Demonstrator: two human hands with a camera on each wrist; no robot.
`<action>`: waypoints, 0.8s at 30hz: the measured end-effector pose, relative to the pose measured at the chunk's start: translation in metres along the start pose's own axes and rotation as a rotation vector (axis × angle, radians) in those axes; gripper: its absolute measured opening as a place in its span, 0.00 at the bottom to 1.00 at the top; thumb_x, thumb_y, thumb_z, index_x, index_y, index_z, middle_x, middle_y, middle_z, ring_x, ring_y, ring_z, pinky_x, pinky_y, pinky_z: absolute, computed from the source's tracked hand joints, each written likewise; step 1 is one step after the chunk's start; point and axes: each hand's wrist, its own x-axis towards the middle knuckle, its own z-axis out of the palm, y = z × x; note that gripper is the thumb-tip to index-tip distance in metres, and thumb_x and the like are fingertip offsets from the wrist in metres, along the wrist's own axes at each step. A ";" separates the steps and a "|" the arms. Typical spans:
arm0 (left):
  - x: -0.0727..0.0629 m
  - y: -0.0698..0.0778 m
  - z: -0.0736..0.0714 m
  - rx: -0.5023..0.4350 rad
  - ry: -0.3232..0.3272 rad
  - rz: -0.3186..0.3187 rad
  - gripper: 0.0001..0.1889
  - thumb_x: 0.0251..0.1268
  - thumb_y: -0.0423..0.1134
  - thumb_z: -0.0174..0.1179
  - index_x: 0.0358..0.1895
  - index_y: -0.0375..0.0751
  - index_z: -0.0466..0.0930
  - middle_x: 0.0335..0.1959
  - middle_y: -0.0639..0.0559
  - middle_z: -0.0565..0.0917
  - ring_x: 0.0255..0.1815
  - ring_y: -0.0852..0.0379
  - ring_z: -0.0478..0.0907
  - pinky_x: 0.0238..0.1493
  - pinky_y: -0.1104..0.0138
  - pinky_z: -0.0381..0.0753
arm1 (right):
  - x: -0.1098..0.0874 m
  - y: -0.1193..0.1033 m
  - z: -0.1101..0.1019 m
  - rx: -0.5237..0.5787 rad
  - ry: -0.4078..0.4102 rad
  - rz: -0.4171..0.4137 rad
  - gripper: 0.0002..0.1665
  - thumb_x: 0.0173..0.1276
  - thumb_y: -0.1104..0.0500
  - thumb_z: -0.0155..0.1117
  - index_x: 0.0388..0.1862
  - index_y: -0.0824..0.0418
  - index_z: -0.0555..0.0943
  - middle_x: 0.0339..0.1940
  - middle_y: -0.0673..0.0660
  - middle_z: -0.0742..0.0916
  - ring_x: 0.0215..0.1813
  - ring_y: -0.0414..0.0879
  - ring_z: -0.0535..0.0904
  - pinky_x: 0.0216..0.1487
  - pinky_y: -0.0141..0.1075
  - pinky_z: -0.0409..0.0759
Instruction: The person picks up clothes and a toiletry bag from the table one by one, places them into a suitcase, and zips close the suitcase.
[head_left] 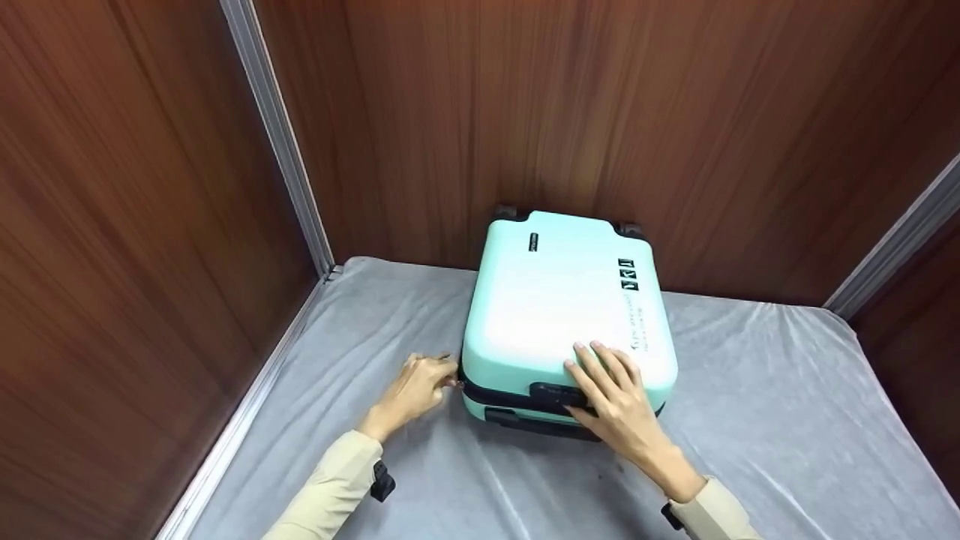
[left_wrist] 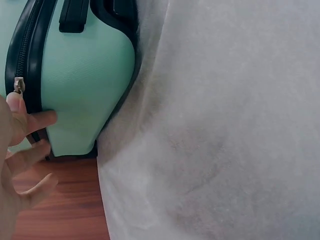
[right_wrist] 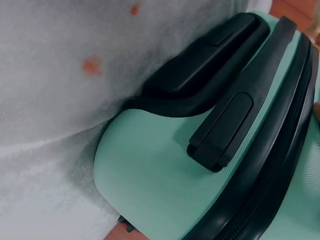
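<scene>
A mint-green hard-shell suitcase (head_left: pixel 555 300) lies flat, its black zipper band running around the side. At its near left corner my left hand (head_left: pixel 421 382) pinches the zipper pull; the metal slider (left_wrist: pixel 19 85) shows just past the thumb in the left wrist view. The other fingers of that hand are spread along the case's side. My right hand (head_left: pixel 619 405) rests on the near right part of the lid, fingers extended over the edge. Below that hand, the right wrist view shows a black carry handle (right_wrist: pixel 245 100) and the zipper teeth (right_wrist: pixel 260 192).
Grey cloth (head_left: pixel 360 322) covers the surface under the case. Brown wood-grain panels (head_left: pixel 420 127) stand behind and on both sides, joined by metal corner strips (head_left: pixel 281 135). The suitcase's wheels (head_left: pixel 508 213) are close to the back panel. Small reddish spots (right_wrist: pixel 92 65) mark the cloth.
</scene>
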 end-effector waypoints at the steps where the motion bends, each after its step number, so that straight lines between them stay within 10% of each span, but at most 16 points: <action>1: -0.001 0.001 0.000 0.017 0.008 0.011 0.07 0.57 0.28 0.65 0.29 0.43 0.79 0.35 0.49 0.87 0.49 0.45 0.84 0.45 0.53 0.74 | 0.000 0.000 0.000 -0.001 -0.006 0.001 0.55 0.30 0.56 0.88 0.63 0.67 0.77 0.64 0.69 0.78 0.63 0.68 0.71 0.62 0.60 0.63; 10: -0.004 0.008 -0.007 0.113 -0.040 0.042 0.09 0.67 0.38 0.61 0.28 0.42 0.79 0.18 0.53 0.79 0.17 0.57 0.68 0.32 0.61 0.67 | 0.001 -0.003 -0.003 -0.033 -0.085 0.051 0.57 0.33 0.55 0.88 0.67 0.63 0.75 0.67 0.68 0.75 0.66 0.66 0.69 0.63 0.59 0.61; 18: 0.002 0.020 -0.013 0.110 -0.233 -0.075 0.09 0.74 0.38 0.54 0.35 0.39 0.79 0.35 0.48 0.81 0.40 0.48 0.80 0.51 0.48 0.76 | 0.001 -0.004 -0.002 -0.049 -0.104 0.074 0.56 0.35 0.55 0.88 0.68 0.63 0.74 0.68 0.67 0.74 0.67 0.66 0.68 0.64 0.59 0.60; 24: -0.002 0.018 -0.011 0.100 -0.204 -0.067 0.15 0.72 0.49 0.56 0.38 0.41 0.83 0.51 0.40 0.79 0.52 0.44 0.76 0.56 0.50 0.75 | -0.001 -0.005 -0.002 -0.054 -0.111 0.083 0.56 0.35 0.54 0.87 0.67 0.63 0.74 0.68 0.67 0.74 0.67 0.66 0.68 0.64 0.58 0.60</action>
